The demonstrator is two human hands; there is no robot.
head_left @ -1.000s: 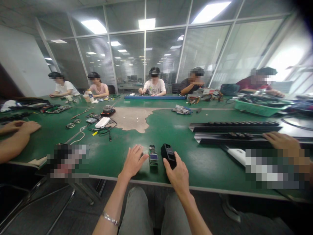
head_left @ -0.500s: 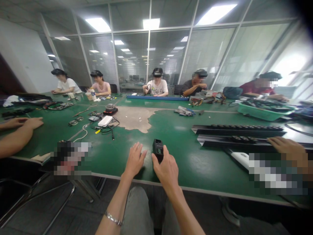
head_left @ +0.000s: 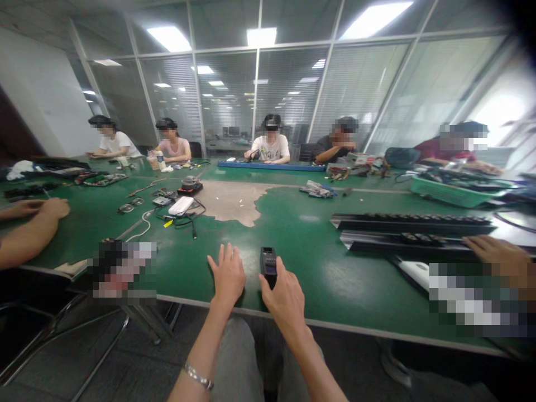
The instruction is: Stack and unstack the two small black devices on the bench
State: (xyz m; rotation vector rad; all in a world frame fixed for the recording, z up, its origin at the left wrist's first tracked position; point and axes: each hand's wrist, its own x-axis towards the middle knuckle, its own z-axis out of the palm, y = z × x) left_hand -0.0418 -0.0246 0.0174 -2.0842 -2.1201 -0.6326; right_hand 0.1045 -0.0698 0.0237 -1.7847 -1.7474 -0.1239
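On the green table [head_left: 293, 223] near its front edge is a small black box-shaped device [head_left: 267, 258] with recesses in its upper face; its exact kind I cannot make out. My right hand [head_left: 286, 293] grips its near end between thumb and fingers, which hide part of it. To the left, apart from the device, my left hand [head_left: 228, 273] lies palm down with fingers spread, holding nothing. A metal bracelet [head_left: 198, 376] circles my left wrist.
Dark metal rails [head_left: 414, 223] lie to the right beside another person's hand [head_left: 500, 251]. A white box with cables [head_left: 181, 205] and gloves [head_left: 318, 190] lie farther back. A green basket [head_left: 460, 195] stands far right. Several people sit around the table.
My left hand has turned slightly, and its fingers have spread further. The black device has shifted slightly towards me and tilted in my right hand, showing its top face differently.
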